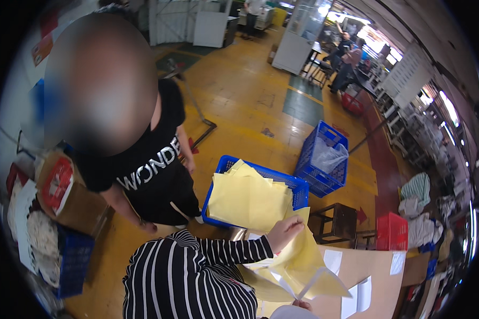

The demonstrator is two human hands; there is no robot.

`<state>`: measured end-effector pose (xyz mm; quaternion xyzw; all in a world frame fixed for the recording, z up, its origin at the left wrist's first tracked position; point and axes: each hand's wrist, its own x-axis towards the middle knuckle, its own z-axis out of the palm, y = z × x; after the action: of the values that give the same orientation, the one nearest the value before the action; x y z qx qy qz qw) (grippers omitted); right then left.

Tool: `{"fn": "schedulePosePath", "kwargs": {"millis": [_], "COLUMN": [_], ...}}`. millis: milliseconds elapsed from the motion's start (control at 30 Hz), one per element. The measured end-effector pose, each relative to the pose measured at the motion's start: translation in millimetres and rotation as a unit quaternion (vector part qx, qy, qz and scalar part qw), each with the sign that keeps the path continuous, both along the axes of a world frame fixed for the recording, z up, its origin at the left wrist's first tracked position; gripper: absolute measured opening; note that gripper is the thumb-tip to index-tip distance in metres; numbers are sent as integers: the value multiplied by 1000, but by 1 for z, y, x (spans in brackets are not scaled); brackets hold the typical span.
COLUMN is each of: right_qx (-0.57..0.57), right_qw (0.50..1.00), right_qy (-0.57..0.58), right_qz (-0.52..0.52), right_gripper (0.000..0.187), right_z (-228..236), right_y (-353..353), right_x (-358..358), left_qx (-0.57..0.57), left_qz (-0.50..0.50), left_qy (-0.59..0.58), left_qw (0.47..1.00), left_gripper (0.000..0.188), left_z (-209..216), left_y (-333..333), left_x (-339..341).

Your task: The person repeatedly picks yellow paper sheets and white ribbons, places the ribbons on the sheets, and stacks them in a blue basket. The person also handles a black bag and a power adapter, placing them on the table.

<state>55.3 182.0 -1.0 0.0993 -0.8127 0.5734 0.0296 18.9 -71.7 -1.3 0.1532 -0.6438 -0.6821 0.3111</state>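
Yellow sheet [309, 266]: thin, flexible, plain yellow, with a pale strip running diagonally at its near end. Condition: bent and curled, not flat; material cannot be determined. Pose: far part lifted and gripped by the left hand [286, 234], near part sloping down, one pointed corner extending right. Position: above the left portion of the worktop [383, 290], close to its far edge. More yellow material shows below left; whether it is separate cannot be established.
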Motion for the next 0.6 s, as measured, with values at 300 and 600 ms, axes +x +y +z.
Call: {"fn": "schedulePosePath", "kwargs": {"millis": [300, 600], "right_qx": [9, -7], "right_qw": [998, 999], "right_qy": [-1, -1], "right_qz": [65, 34], "right_gripper": [21, 18], "right_z": [1, 0], "right_y": [-16, -18], "right_x": [-6, 3], "left_qx": [165, 119], "left_qz": [90, 181], "left_qy": [28, 66], "left_qw": [982, 974], "left_gripper": [15, 14], "left_z": [-32, -26], "left_y": [-71, -111], "left_x": [4, 19]}}
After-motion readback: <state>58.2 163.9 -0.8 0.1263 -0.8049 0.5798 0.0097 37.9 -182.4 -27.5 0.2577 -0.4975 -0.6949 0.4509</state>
